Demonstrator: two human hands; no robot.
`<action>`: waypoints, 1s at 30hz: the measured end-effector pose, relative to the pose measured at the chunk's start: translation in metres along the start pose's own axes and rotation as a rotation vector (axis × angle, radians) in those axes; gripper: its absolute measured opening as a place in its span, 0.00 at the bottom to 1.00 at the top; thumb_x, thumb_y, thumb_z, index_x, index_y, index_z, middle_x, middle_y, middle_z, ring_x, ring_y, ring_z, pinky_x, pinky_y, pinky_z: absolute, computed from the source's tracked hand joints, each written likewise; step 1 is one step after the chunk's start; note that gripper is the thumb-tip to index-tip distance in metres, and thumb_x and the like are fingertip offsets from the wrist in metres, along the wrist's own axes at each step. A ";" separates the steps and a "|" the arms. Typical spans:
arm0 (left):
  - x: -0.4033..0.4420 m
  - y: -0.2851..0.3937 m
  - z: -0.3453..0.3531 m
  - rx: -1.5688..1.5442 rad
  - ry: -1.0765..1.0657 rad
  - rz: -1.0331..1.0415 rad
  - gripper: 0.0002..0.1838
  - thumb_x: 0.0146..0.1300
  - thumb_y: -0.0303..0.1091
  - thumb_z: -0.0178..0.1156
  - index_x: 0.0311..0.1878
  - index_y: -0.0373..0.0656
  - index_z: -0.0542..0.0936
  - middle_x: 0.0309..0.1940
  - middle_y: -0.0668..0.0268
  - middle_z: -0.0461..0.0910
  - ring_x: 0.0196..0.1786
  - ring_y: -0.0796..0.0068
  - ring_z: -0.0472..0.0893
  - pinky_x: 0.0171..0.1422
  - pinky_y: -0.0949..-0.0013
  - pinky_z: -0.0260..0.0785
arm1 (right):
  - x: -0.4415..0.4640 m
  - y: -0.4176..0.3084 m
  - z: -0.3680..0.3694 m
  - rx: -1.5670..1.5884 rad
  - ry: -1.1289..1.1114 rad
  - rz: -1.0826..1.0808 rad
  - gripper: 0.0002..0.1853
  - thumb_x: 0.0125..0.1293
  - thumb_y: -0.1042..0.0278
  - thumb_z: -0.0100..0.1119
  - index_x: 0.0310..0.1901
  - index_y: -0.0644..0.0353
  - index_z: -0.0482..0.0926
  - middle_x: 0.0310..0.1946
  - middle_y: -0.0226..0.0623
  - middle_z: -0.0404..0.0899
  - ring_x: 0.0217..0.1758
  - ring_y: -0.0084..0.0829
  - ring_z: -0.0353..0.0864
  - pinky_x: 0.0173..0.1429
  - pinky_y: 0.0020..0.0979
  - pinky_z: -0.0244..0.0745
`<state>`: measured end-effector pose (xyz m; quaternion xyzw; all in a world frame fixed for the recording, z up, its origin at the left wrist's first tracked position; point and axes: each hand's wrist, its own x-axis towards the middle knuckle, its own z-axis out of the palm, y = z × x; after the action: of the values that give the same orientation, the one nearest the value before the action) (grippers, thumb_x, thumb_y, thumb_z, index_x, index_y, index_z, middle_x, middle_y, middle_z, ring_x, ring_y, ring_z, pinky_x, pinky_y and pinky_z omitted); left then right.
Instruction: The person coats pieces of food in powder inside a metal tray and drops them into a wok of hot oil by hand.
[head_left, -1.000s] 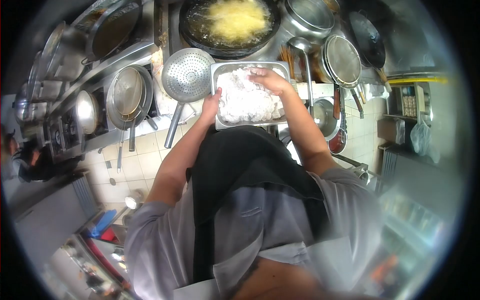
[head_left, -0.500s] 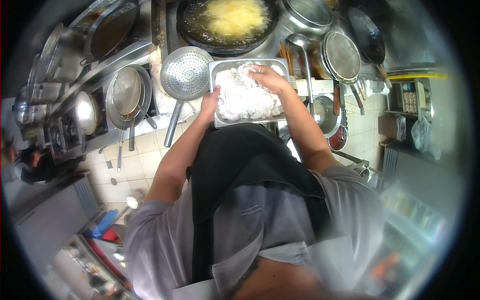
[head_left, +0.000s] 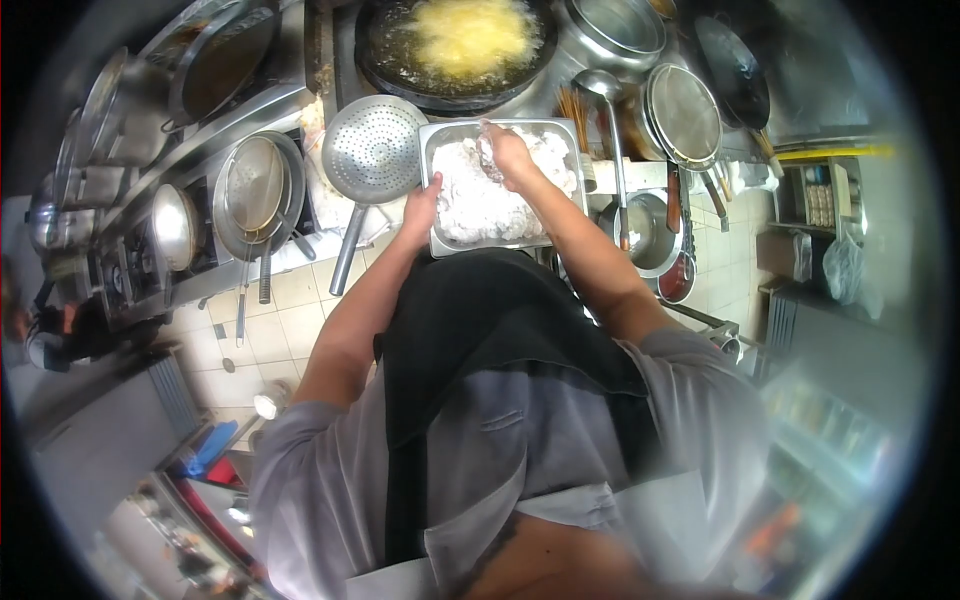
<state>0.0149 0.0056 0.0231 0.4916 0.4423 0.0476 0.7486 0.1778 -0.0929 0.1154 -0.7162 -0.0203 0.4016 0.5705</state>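
A rectangular steel pan (head_left: 427, 150) sits in front of my apron, filled with white, flour-coated pieces of food (head_left: 485, 210). My left hand (head_left: 422, 208) grips the pan's left wall, with the thumb up over the rim. Inside the pan, near its far edge, my right hand (head_left: 508, 158) is closed around some of the floury pieces; its fingers are partly hidden and dusted white. Just beyond the pan, a large black wok (head_left: 370, 75) of bubbling oil holds a pale yellow batch of frying food (head_left: 475, 35).
Left of the pan lies a perforated skimmer (head_left: 372, 148), its handle toward me. A ladle (head_left: 598, 84) and round strainers (head_left: 684, 115) are at the right, with a metal pot (head_left: 640, 235) lower down. Another person (head_left: 70, 330) is at the far left.
My right hand has moved left across the pan and its fingers have drawn in around floury pieces. My left hand keeps its hold on the pan.
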 end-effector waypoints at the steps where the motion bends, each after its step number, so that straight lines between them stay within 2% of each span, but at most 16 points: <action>1: 0.001 -0.002 -0.001 -0.002 -0.005 0.008 0.31 0.69 0.52 0.59 0.53 0.26 0.77 0.43 0.56 0.82 0.44 0.68 0.81 0.49 0.65 0.74 | -0.005 -0.005 0.002 -0.018 0.009 0.007 0.26 0.71 0.43 0.50 0.42 0.63 0.81 0.41 0.43 0.79 0.40 0.31 0.75 0.43 0.33 0.71; 6: 0.000 -0.001 0.000 0.037 0.010 0.029 0.30 0.69 0.52 0.59 0.52 0.27 0.78 0.42 0.56 0.82 0.43 0.69 0.81 0.49 0.66 0.73 | 0.012 0.006 0.008 -0.003 0.084 -0.046 0.30 0.70 0.39 0.49 0.45 0.64 0.81 0.39 0.42 0.80 0.38 0.30 0.75 0.41 0.32 0.71; 9: 0.007 -0.008 -0.003 -0.036 -0.021 0.029 0.30 0.69 0.52 0.59 0.53 0.26 0.77 0.43 0.56 0.82 0.43 0.69 0.80 0.49 0.66 0.73 | 0.021 -0.004 -0.006 0.025 -0.022 0.017 0.33 0.70 0.37 0.48 0.48 0.68 0.79 0.38 0.44 0.80 0.36 0.32 0.77 0.39 0.37 0.73; 11: 0.001 -0.005 -0.001 -0.041 -0.038 0.054 0.35 0.68 0.55 0.59 0.52 0.22 0.76 0.44 0.53 0.81 0.45 0.67 0.80 0.50 0.64 0.73 | 0.026 -0.015 -0.018 -0.029 -0.231 0.122 0.35 0.68 0.33 0.51 0.48 0.64 0.81 0.39 0.43 0.80 0.39 0.29 0.74 0.43 0.32 0.72; 14: 0.008 -0.010 -0.003 -0.041 -0.017 0.001 0.29 0.70 0.50 0.59 0.54 0.27 0.77 0.45 0.56 0.82 0.44 0.69 0.80 0.50 0.66 0.73 | 0.004 -0.040 -0.014 0.053 -0.101 0.056 0.35 0.67 0.32 0.53 0.48 0.64 0.82 0.37 0.43 0.80 0.39 0.27 0.76 0.46 0.32 0.74; 15: 0.005 -0.007 -0.002 -0.042 -0.021 -0.001 0.29 0.70 0.50 0.59 0.54 0.27 0.77 0.45 0.56 0.82 0.44 0.69 0.80 0.50 0.66 0.73 | 0.010 -0.040 -0.016 -0.030 -0.039 0.096 0.38 0.66 0.31 0.53 0.53 0.67 0.79 0.44 0.48 0.80 0.48 0.33 0.77 0.53 0.38 0.73; 16: -0.001 0.000 0.001 -0.012 0.001 0.007 0.29 0.70 0.50 0.58 0.54 0.27 0.77 0.45 0.56 0.81 0.45 0.69 0.80 0.50 0.66 0.73 | 0.023 -0.031 -0.015 -0.029 -0.032 0.097 0.38 0.66 0.31 0.53 0.53 0.67 0.79 0.44 0.48 0.80 0.48 0.33 0.77 0.53 0.38 0.73; 18: -0.007 0.004 0.002 0.022 0.019 0.013 0.28 0.71 0.49 0.58 0.55 0.27 0.77 0.45 0.56 0.81 0.45 0.69 0.80 0.50 0.66 0.73 | 0.058 0.010 -0.010 -0.235 -0.002 -0.030 0.36 0.71 0.35 0.48 0.49 0.70 0.80 0.48 0.47 0.80 0.51 0.41 0.78 0.51 0.42 0.75; 20: -0.007 0.004 0.003 -0.059 -0.013 0.048 0.28 0.71 0.49 0.58 0.56 0.27 0.76 0.46 0.56 0.81 0.46 0.69 0.80 0.51 0.67 0.73 | 0.061 0.014 -0.008 -0.191 -0.025 -0.061 0.35 0.70 0.36 0.48 0.51 0.69 0.80 0.50 0.48 0.80 0.52 0.41 0.77 0.54 0.42 0.72; 22: -0.005 0.000 0.000 -0.061 -0.016 0.028 0.28 0.71 0.48 0.58 0.56 0.28 0.76 0.46 0.57 0.81 0.46 0.69 0.80 0.51 0.67 0.73 | 0.022 -0.017 -0.004 -0.060 -0.045 0.080 0.36 0.69 0.40 0.51 0.64 0.67 0.71 0.64 0.53 0.71 0.69 0.43 0.66 0.66 0.44 0.64; 23: -0.003 0.000 0.001 -0.062 -0.021 0.020 0.27 0.71 0.48 0.58 0.56 0.28 0.76 0.46 0.57 0.81 0.46 0.69 0.80 0.51 0.67 0.73 | 0.030 -0.007 -0.002 -0.163 0.024 -0.037 0.33 0.70 0.40 0.49 0.58 0.66 0.76 0.53 0.51 0.79 0.55 0.41 0.77 0.52 0.42 0.74; 24: -0.005 0.003 0.004 -0.062 -0.022 0.020 0.27 0.71 0.48 0.58 0.56 0.28 0.76 0.46 0.57 0.81 0.46 0.69 0.80 0.51 0.67 0.73 | 0.026 -0.011 -0.003 -0.164 0.025 -0.037 0.33 0.70 0.40 0.49 0.58 0.66 0.76 0.53 0.51 0.79 0.55 0.41 0.77 0.52 0.42 0.74; 26: -0.011 0.007 0.004 -0.091 -0.023 0.030 0.27 0.71 0.48 0.58 0.56 0.28 0.76 0.46 0.57 0.81 0.45 0.70 0.81 0.50 0.67 0.73 | 0.015 -0.018 0.000 -0.235 0.019 0.001 0.31 0.71 0.39 0.46 0.49 0.65 0.80 0.39 0.49 0.81 0.34 0.39 0.80 0.30 0.41 0.73; 27: -0.010 0.006 0.003 -0.089 -0.020 0.032 0.27 0.71 0.48 0.58 0.56 0.28 0.76 0.46 0.57 0.81 0.45 0.70 0.81 0.50 0.67 0.73 | 0.009 -0.023 0.003 -0.232 0.016 0.000 0.31 0.71 0.39 0.46 0.49 0.65 0.80 0.39 0.49 0.81 0.34 0.39 0.80 0.30 0.41 0.73; 29: -0.007 0.005 0.003 -0.084 -0.026 0.012 0.27 0.71 0.47 0.58 0.55 0.27 0.76 0.45 0.57 0.81 0.44 0.69 0.81 0.50 0.67 0.74 | -0.001 -0.030 0.006 -0.260 0.055 0.019 0.30 0.71 0.38 0.46 0.39 0.64 0.80 0.37 0.49 0.79 0.27 0.39 0.77 0.29 0.43 0.71; 30: -0.009 0.007 0.004 -0.084 -0.026 0.013 0.27 0.71 0.47 0.58 0.55 0.27 0.76 0.45 0.57 0.81 0.44 0.69 0.81 0.50 0.67 0.74 | 0.001 -0.030 0.006 -0.260 0.054 0.017 0.30 0.71 0.38 0.46 0.39 0.64 0.80 0.37 0.49 0.79 0.27 0.39 0.77 0.29 0.43 0.71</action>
<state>0.0149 0.0023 0.0347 0.4634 0.4268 0.0647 0.7739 0.1875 -0.0769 0.1395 -0.7949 -0.0505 0.3809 0.4696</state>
